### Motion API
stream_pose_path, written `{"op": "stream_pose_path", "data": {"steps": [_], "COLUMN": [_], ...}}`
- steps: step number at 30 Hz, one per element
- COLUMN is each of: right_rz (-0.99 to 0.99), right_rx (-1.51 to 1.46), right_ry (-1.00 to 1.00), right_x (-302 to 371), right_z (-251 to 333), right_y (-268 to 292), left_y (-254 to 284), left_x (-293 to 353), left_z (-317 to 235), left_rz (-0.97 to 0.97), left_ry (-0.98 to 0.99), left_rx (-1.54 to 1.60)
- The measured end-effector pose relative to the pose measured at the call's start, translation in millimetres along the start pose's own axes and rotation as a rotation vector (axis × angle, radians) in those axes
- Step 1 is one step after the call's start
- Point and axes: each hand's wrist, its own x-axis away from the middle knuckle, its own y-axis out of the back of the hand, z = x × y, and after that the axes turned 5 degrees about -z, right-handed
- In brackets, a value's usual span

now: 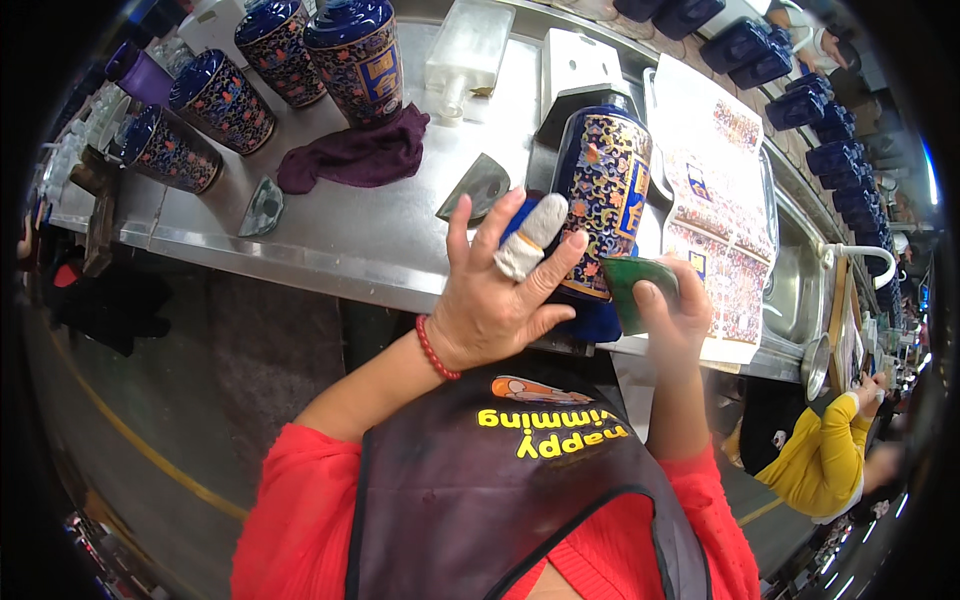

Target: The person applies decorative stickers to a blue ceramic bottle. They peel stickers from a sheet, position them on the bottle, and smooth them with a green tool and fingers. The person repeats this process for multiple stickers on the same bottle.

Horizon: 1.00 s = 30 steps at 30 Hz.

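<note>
A dark blue bottle [600, 180] with a gold, flowered decal rests on its side in front of me, its neck toward a dark cradle. My left hand [500, 290] is at its left side with fingers spread, the index fingertip at the decal's edge. One finger wears a greyish-white wrap [535, 236], and a red bead bracelet [436, 348] circles the wrist. Pinched in my right hand [685, 310] is a thin green scraper [636, 290], close to the bottle's lower right end. Whether its edge touches the bottle I cannot tell.
Printed decal sheets [725, 225] lie right of the bottle, beside a sink [795, 295]. Decorated blue bottles [222, 100], a purple cloth [355, 152], a clear bottle [468, 55] and loose scrapers [262, 207] occupy the steel table [330, 225]. A person in yellow [825, 450] works at right.
</note>
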Motion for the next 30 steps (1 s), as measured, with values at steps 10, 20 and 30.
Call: {"op": "stream_pose_path", "data": {"steps": [10,20,30], "right_rz": [-0.034,0.001,-0.007], "right_rx": [0.101,0.052,0.055], "right_ry": [-0.042,-0.074,-0.120], "right_x": [0.8,-1.2,2.9], "right_z": [5.8,4.4,-0.6], "right_y": [-7.8,-13.9,-15.8], "left_y": [-6.5,-0.9,-5.4], "left_x": [18.4,-26.9,-66.5], "left_z": [-12.7,-11.0,21.0], "left_rz": [0.022,0.116,0.054], "left_ry": [0.092,0.103,0.210], "left_rx": [0.047,0.135,0.126]}}
